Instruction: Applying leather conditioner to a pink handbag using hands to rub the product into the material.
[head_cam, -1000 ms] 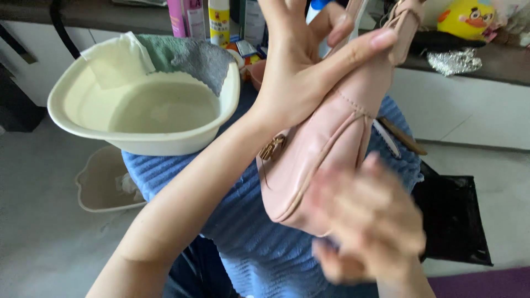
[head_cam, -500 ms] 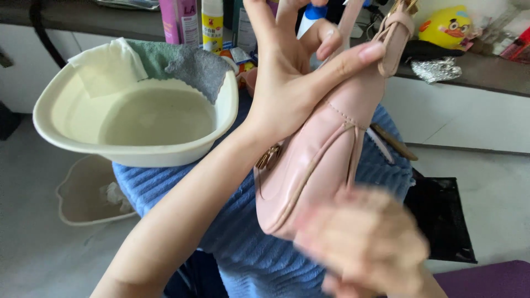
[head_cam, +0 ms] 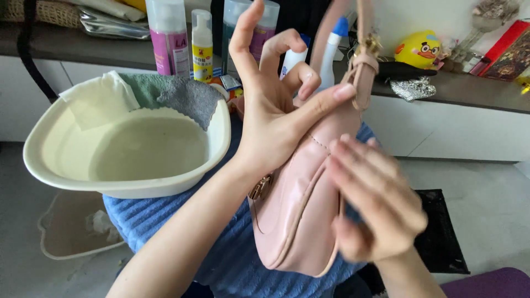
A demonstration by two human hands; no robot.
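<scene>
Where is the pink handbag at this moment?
In the head view, right of centre, the pink handbag hangs between the left hand and right hand, right of the cream basin.

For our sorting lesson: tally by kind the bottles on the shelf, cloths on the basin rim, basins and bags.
Bottles: 5
Cloths: 3
Basin: 1
Pink bag: 1
Total: 10
</scene>
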